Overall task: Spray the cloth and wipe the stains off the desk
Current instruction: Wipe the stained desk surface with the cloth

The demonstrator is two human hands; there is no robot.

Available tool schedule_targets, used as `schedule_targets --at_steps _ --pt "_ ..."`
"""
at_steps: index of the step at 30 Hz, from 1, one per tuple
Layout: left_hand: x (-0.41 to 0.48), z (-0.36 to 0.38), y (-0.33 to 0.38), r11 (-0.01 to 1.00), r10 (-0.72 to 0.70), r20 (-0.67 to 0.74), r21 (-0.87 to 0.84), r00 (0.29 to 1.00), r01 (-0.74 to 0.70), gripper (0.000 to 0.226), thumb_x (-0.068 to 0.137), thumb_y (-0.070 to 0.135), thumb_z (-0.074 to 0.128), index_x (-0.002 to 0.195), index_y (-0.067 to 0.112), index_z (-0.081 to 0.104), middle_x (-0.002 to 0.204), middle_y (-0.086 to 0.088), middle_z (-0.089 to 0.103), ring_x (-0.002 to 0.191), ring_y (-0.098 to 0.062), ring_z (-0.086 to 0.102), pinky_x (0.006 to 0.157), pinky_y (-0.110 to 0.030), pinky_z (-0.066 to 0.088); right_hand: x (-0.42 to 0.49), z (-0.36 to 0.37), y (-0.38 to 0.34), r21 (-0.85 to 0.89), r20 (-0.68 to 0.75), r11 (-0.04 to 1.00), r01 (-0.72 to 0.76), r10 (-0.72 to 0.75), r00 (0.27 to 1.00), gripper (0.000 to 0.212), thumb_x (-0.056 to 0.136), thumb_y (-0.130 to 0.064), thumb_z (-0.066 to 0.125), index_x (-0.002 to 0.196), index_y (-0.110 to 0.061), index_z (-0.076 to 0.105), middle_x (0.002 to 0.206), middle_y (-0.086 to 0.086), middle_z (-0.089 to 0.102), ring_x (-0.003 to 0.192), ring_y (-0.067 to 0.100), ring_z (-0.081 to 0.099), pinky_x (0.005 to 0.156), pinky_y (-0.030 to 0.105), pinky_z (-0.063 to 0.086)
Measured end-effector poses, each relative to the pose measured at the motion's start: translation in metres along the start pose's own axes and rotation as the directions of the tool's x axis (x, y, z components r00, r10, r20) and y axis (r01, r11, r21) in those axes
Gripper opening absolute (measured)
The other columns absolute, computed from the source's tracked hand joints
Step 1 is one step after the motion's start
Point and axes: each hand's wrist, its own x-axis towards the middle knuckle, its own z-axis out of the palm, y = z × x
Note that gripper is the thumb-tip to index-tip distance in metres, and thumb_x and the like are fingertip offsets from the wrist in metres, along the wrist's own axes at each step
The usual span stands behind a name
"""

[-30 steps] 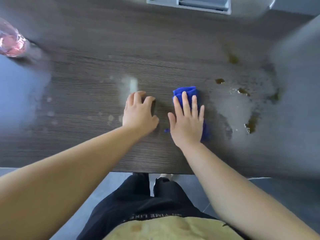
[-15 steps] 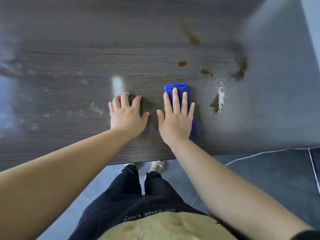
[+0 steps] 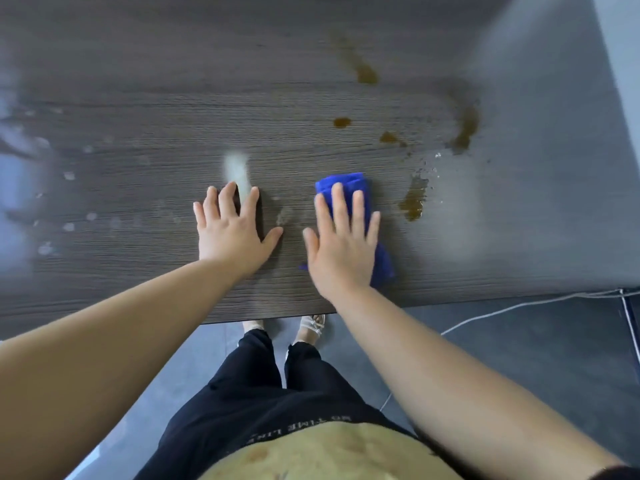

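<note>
Our right hand lies flat with its fingers straight and spread, pressing the folded blue cloth down on the dark wood-grain desk. Our left hand is just as flat on the bare desk beside it, holding nothing and seemingly bracing us. The cloth sits near the front edge, just left of the nearest brown stain and not yet on it.

Beyond that we see a small spot, another blot, a long smear and a far streak, all unwiped. Pale droplets on the left suggest that spraying is done, though we cannot tell if the cloth is damp. We judge that wiping of the stains has barely begun.
</note>
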Motion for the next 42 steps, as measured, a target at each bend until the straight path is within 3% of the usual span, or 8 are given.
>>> schedule_targets --at_steps 5,13,20,28,31,36,40,42 --pt "0.002 -0.009 0.007 1.000 0.004 -0.009 -0.024 1.000 -0.005 0.071 0.085 0.055 0.051 0.144 0.022 0.029 0.151 -0.011 0.018 0.140 -0.035 0.008 0.115 -0.047 0.007 -0.047 -0.004 0.081 -0.068 0.050 0.840 0.539 -0.536 0.842 0.049 0.095 -0.037 0.037 0.142 -0.028 0.040 0.152 -0.001 0.034 0.139 0.028 0.030 0.111 0.051 0.023" --pt "0.012 -0.020 0.052 0.979 0.137 0.216 0.119 0.967 -0.165 0.114 0.063 0.078 0.057 0.149 0.030 0.000 0.156 -0.004 -0.003 0.143 -0.031 -0.009 0.116 -0.052 0.004 -0.014 -0.002 0.070 -0.016 -0.102 0.996 -0.088 0.086 0.991 0.056 0.091 -0.043 0.033 0.141 -0.020 0.044 0.150 0.007 0.037 0.137 0.037 0.033 0.108 0.058 0.025" --pt "0.018 -0.018 0.057 0.958 0.087 0.310 0.236 0.947 -0.165 0.121 0.060 0.081 0.057 0.147 0.032 -0.011 0.156 -0.001 -0.012 0.143 -0.031 -0.010 0.110 -0.063 0.014 -0.045 -0.008 0.128 -0.058 0.046 0.843 0.535 -0.533 0.845 0.049 0.094 -0.041 0.036 0.142 -0.030 0.041 0.152 -0.002 0.034 0.139 0.027 0.030 0.109 0.053 0.027" --pt "0.020 -0.021 0.061 0.965 0.055 0.335 0.225 0.941 -0.137 0.123 0.058 0.078 0.063 0.148 0.032 -0.007 0.155 -0.002 -0.012 0.143 -0.033 -0.011 0.110 -0.064 0.013 0.025 -0.012 0.100 0.030 -0.043 0.932 -0.360 0.361 0.931 0.057 0.097 -0.047 0.025 0.149 -0.025 0.025 0.159 0.003 0.013 0.146 0.031 0.008 0.113 0.056 0.007" --pt "0.020 -0.020 0.061 0.965 0.053 0.326 0.226 0.944 -0.133 0.123 0.057 0.078 0.064 0.148 0.032 -0.006 0.156 -0.001 -0.012 0.143 -0.032 -0.010 0.110 -0.064 0.013 0.002 -0.004 0.072 -0.034 -0.076 0.999 0.028 -0.031 0.997 0.057 0.094 -0.045 0.030 0.145 -0.021 0.037 0.155 0.007 0.028 0.142 0.035 0.023 0.110 0.059 0.019" --pt "0.019 -0.019 0.059 0.968 0.073 0.310 0.206 0.948 -0.142 0.122 0.057 0.078 0.063 0.148 0.033 -0.004 0.156 -0.001 -0.009 0.143 -0.032 -0.009 0.109 -0.064 0.013 -0.026 -0.014 0.162 -0.117 0.032 0.763 0.635 -0.637 0.770 0.050 0.093 -0.043 0.039 0.141 -0.031 0.036 0.150 -0.001 0.037 0.138 0.027 0.030 0.109 0.052 0.024" --pt "0.019 -0.021 0.060 0.968 0.076 0.313 0.204 0.947 -0.145 0.121 0.058 0.078 0.063 0.148 0.033 -0.005 0.156 -0.002 -0.009 0.143 -0.033 -0.008 0.109 -0.065 0.013 0.006 -0.018 0.178 -0.058 -0.069 0.994 0.090 -0.094 0.993 0.052 0.093 -0.042 0.031 0.142 -0.026 0.040 0.151 0.004 0.037 0.138 0.034 0.032 0.104 0.061 0.031" --pt "0.019 -0.021 0.061 0.966 0.071 0.317 0.214 0.946 -0.145 0.122 0.058 0.078 0.063 0.148 0.033 -0.005 0.156 -0.002 -0.009 0.143 -0.033 -0.009 0.109 -0.065 0.013 0.021 -0.015 0.132 0.051 -0.106 0.953 -0.298 0.302 0.947 0.059 0.092 -0.047 0.024 0.144 -0.024 0.039 0.155 0.005 0.027 0.143 0.033 0.022 0.110 0.059 0.019"
